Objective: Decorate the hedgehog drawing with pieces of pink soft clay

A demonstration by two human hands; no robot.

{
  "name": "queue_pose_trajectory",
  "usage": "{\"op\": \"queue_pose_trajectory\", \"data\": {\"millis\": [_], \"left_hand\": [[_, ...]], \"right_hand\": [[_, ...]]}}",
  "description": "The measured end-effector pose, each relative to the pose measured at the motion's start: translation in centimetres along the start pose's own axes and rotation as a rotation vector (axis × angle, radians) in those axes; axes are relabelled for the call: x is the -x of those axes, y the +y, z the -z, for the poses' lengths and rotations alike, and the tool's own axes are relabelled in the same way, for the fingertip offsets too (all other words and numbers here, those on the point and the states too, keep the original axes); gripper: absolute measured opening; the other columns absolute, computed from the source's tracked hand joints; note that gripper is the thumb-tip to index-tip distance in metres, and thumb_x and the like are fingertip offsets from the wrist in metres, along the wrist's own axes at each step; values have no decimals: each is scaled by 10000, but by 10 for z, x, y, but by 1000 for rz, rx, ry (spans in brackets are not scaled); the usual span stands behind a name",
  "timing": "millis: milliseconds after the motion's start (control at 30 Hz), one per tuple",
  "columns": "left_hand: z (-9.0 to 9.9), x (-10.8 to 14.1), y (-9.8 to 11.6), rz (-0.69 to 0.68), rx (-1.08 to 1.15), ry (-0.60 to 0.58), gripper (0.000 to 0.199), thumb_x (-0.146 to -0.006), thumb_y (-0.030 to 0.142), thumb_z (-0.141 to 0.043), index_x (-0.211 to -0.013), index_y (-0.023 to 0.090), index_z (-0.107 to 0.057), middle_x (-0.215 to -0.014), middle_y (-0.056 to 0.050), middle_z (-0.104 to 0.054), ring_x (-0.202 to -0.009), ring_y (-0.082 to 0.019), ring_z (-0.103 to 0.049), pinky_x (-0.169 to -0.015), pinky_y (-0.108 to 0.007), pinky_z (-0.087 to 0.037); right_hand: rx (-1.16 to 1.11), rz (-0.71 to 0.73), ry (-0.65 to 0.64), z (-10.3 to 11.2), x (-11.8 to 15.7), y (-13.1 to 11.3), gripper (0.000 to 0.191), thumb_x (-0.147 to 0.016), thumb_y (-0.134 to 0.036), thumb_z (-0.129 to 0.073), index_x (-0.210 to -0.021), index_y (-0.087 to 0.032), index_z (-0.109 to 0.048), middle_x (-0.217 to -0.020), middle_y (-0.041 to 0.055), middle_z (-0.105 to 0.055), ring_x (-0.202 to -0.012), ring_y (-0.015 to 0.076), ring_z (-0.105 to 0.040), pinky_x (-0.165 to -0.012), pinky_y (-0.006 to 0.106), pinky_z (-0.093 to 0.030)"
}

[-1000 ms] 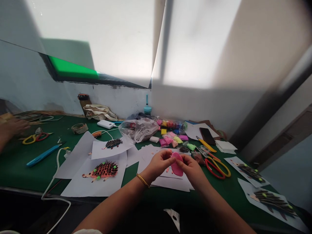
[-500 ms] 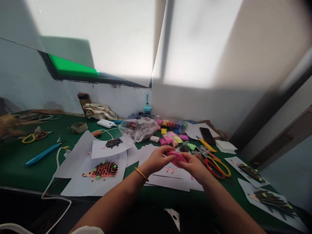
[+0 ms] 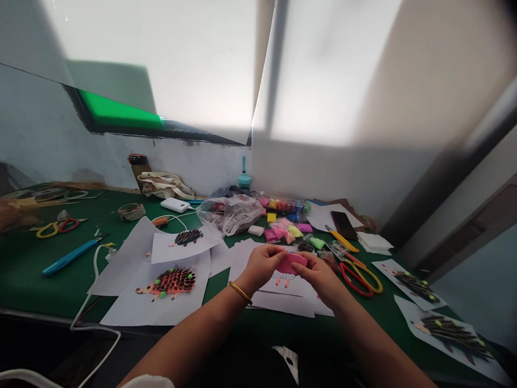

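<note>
Both my hands hold a flattened pink clay piece (image 3: 291, 262) above a white sheet with a printed outline (image 3: 283, 288). My left hand (image 3: 260, 264), a gold bangle on its wrist, pinches the piece's left end. My right hand (image 3: 319, 275) grips its right end from below. The piece lies nearly flat between my fingers. Just beyond my hands lie several small clay lumps (image 3: 287, 230) in pink, yellow and green.
On the green table (image 3: 28, 269): a finished hedgehog picture (image 3: 167, 282), another (image 3: 188, 237), a plastic bag (image 3: 230, 214), red-and-yellow scissors (image 3: 361, 275), a phone (image 3: 343, 224), a power bank (image 3: 175, 205), a blue tool (image 3: 70, 257). Another person's hand (image 3: 12, 215) is at far left.
The pink clay piece went from standing on edge to lying flat between my fingers. My hands shifted slightly away from me. The other person's hand at far left drew back.
</note>
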State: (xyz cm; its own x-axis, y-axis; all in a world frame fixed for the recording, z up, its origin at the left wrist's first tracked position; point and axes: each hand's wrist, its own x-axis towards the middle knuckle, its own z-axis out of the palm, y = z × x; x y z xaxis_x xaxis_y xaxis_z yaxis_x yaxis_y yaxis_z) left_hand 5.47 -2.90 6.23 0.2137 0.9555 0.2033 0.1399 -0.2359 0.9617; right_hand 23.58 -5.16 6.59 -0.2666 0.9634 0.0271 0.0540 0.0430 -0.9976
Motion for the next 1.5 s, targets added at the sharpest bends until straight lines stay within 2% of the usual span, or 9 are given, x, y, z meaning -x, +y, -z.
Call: {"op": "queue_pose_trajectory", "data": {"millis": [100,200,333,467,700,1033,1167,1333,1500], "left_hand": [[0,2,2,33,78,-41,389,-869,456,-584,-1085,152,-694,-942,-87,-697,-767,-177,-617,-642,-276,-484],[0,4,1,58,136,-100,541,-788,438,-708,-1240,159,-604,-1001,-92,-678,-785,-177,-625,-670,-288,-503],[-3,5,-1,86,121,-41,412,-702,381,-788,-1007,130,-670,-905,-66,-656,-766,-169,-602,-663,-275,-490],[-7,8,0,35,148,-30,375,-727,401,-758,-979,141,-660,-844,-32,-633,-717,-149,-571,-631,-258,-463],[0,5,1,-23,-84,-21,261,-746,409,-723,-768,155,-664,-757,-8,-608,-715,-153,-554,-631,-253,-427],[16,-3,4,41,108,-149,406,-750,493,-734,-938,135,-694,-856,-58,-660,-759,-165,-596,-659,-264,-474],[18,-4,-1,98,82,-155,403,-739,492,-738,-913,130,-705,-806,-49,-660,-720,-159,-590,-627,-260,-468],[15,-2,-3,99,125,-148,436,-730,476,-751,-996,133,-706,-855,-52,-671,-710,-141,-577,-611,-246,-458],[10,-4,-12,105,80,-143,414,-749,491,-720,-933,120,-704,-732,-33,-636,-636,-135,-563,-565,-243,-437]], "right_hand": [[-35,10,22,-1,0,4,396,-714,-510,-765,-914,-182,-667,-803,12,-623,-750,174,-535,-680,295,-416],[-40,17,65,0,0,6,407,-724,-525,-759,-922,-180,-671,-807,19,-634,-762,182,-549,-696,304,-427],[-85,40,58,-4,0,7,477,-711,-496,-791,-1061,-203,-652,-914,35,-670,-842,199,-586,-745,311,-456],[-73,85,122,-11,-1,11,600,-676,-470,-826,-1181,-240,-596,-1099,60,-677,-970,234,-612,-852,351,-478],[77,81,60,-9,-1,8,531,-692,-440,-810,-1147,-228,-638,-1057,51,-688,-930,239,-625,-827,371,-486],[-26,65,121,-7,-5,5,412,-756,-537,-733,-980,-191,-714,-877,47,-691,-836,224,-592,-729,337,-461],[-134,42,46,-5,-7,6,474,-719,-518,-774,-1072,-211,-701,-966,48,-695,-842,206,-599,-724,320,-462],[-110,-19,147,0,-9,8,436,-719,-522,-765,-985,-181,-710,-891,59,-690,-800,212,-612,-693,335,-483],[-14,-16,51,3,-11,7,465,-688,-460,-792,-1075,-220,-698,-1076,70,-700,-958,252,-644,-785,373,-519]]}}
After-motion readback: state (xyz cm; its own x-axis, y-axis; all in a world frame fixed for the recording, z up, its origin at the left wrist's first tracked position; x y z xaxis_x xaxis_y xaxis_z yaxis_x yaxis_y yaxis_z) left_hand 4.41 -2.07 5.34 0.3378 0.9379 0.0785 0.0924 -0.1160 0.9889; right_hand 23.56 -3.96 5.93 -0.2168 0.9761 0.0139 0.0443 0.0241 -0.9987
